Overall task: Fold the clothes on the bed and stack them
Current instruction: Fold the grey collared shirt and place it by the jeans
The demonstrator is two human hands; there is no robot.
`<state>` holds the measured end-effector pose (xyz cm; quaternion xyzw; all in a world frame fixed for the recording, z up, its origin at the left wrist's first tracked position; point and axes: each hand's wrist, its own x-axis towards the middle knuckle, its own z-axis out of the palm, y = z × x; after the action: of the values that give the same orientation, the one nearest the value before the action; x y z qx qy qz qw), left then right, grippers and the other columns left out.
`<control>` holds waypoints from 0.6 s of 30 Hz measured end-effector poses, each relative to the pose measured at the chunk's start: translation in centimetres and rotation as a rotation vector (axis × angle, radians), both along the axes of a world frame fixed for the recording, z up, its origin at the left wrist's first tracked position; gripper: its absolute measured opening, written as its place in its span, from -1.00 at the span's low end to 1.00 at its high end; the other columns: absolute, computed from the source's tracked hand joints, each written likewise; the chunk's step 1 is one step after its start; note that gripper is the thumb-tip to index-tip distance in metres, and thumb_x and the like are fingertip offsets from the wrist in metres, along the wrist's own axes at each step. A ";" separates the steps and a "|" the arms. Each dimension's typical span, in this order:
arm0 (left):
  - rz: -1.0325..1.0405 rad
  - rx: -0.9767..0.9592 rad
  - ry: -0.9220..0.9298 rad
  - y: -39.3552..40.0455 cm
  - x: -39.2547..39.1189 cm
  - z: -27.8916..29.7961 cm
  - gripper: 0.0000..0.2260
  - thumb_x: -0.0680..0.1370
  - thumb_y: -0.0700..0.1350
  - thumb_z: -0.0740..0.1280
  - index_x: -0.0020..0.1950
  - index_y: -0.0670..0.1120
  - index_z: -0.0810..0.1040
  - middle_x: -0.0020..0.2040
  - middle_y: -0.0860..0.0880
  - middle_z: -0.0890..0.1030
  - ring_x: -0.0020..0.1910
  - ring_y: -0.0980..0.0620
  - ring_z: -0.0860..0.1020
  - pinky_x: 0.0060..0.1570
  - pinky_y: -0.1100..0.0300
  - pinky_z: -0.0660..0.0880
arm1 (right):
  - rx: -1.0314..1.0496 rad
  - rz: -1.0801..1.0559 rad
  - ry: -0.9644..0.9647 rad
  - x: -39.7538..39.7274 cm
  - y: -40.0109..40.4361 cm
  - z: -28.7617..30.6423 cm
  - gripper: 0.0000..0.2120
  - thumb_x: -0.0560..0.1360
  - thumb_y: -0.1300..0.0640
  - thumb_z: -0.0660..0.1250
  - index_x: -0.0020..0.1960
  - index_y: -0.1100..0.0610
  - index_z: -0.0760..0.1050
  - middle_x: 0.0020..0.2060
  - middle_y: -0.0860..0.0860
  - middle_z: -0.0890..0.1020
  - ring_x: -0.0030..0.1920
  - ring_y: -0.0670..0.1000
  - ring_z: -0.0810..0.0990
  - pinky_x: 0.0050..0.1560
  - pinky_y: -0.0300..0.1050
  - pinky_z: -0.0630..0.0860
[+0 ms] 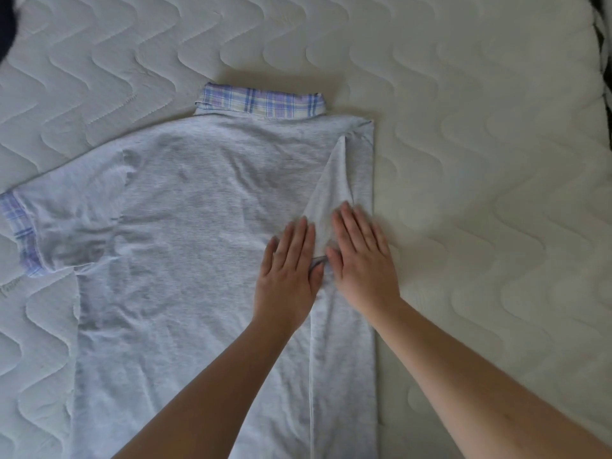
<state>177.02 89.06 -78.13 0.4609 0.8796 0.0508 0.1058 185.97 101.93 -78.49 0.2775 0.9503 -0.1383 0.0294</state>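
A light grey polo shirt with a blue-and-lilac plaid collar lies back-up on the white quilted bed. Its right side is folded inward, making a straight edge on the right, and the right sleeve lies doubled back on that fold. The left sleeve with its plaid cuff is spread out flat to the left. My left hand and my right hand lie side by side, fingers straight, pressing flat on the folded sleeve and flap.
A dark piece of fabric shows at the top left corner. The mattress's right edge, with something dark beyond it, runs along the frame's right side. Bare quilted mattress surrounds the shirt.
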 end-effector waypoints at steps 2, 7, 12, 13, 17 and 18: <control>-0.010 -0.058 0.015 -0.1 0.1 -0.2 -0.46 0.69 0.10 -0.07 0.60 -0.15 0.05 0.61 -0.09 0.05 0.59 -0.02 0.02 0.52 -0.03 0.15 | 0.051 -0.012 -0.027 0.8 -0.4 0.0 -0.47 0.68 -0.05 0.02 0.58 0.15 0.10 0.58 0.03 0.09 0.58 0.01 0.02 0.54 0.06 0.08; -0.044 -0.153 0.050 0.4 0.1 0.3 -0.45 0.69 0.08 -0.20 0.61 -0.20 -0.07 0.62 -0.13 -0.07 0.59 -0.06 -0.10 0.55 -0.01 0.03 | 0.038 0.010 0.031 2.4 -3.4 0.1 -0.49 0.69 0.02 -0.01 0.58 0.18 0.11 0.58 0.05 0.12 0.58 0.00 0.04 0.54 0.02 0.10; -0.096 -0.120 -0.004 -0.7 1.7 0.3 -0.47 0.70 0.04 -0.13 0.60 -0.20 0.05 0.61 -0.13 0.05 0.59 -0.04 0.03 0.52 0.00 0.16 | 0.003 -0.028 0.052 3.0 -3.9 -0.8 -0.50 0.67 0.06 0.02 0.57 0.19 0.13 0.57 0.06 0.13 0.57 0.01 0.06 0.52 0.04 0.18; -0.091 -0.120 -0.014 -0.9 1.9 0.2 -0.47 0.69 0.06 -0.13 0.60 -0.20 0.06 0.61 -0.12 0.06 0.59 -0.03 0.04 0.53 0.01 0.15 | -0.001 -0.026 0.057 3.1 -3.9 -1.0 -0.50 0.68 0.06 0.01 0.57 0.19 0.12 0.57 0.07 0.12 0.58 0.00 0.06 0.52 0.04 0.18; -0.063 -0.169 -0.028 -0.6 1.9 -0.4 -0.44 0.68 0.10 -0.18 0.60 -0.18 -0.04 0.61 -0.11 -0.03 0.59 -0.03 -0.04 0.55 0.03 0.01 | 0.002 -0.037 0.050 3.0 -3.9 -1.8 -0.49 0.68 0.04 -0.05 0.58 0.19 0.09 0.58 0.07 0.10 0.58 0.00 0.03 0.53 0.03 0.16; -0.062 -0.187 -0.034 -0.5 1.8 -0.6 -0.43 0.67 0.11 -0.22 0.60 -0.18 -0.11 0.62 -0.11 -0.10 0.59 -0.03 -0.10 0.55 0.02 -0.04 | -0.005 -0.033 0.043 3.0 -3.9 -1.9 -0.49 0.67 0.04 -0.06 0.58 0.19 0.08 0.58 0.07 0.09 0.58 0.01 0.02 0.52 0.03 0.15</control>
<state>178.87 88.52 -78.72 0.4751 0.8639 -0.0270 0.1648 188.93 98.06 -80.35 0.2898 0.9457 -0.1472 0.0075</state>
